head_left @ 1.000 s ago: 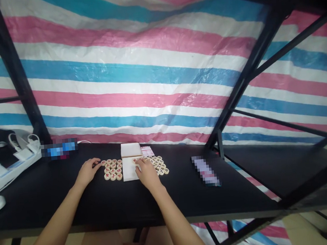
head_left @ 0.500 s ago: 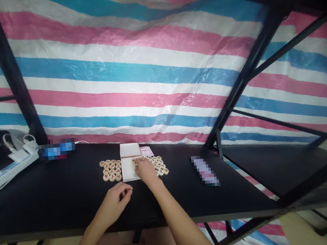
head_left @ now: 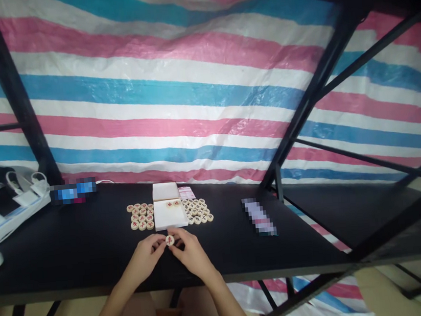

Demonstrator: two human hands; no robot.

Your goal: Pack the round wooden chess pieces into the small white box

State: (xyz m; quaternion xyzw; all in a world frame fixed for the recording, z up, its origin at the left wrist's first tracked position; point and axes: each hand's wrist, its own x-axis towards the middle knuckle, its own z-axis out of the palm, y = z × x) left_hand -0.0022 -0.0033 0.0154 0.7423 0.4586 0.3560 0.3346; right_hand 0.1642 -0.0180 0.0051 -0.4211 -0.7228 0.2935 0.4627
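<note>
Red mark showing, the round piece [head_left: 169,240] is in front of the white box [head_left: 169,218], my left hand [head_left: 148,253] and right hand [head_left: 189,248] both pinching it; I'd press its rim lightly, evenly, face uncovered.

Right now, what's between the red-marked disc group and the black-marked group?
An open white box with two discs in it, shown in the head view.

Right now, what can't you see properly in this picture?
All in the head view:
Piece between the left hand and right hand: its underside, hidden by its own top.
Paper: its print, too small.
Flat object: its surface, blurred by pixel blocks.
Power strip: one end, cut off by the left edge.
</note>
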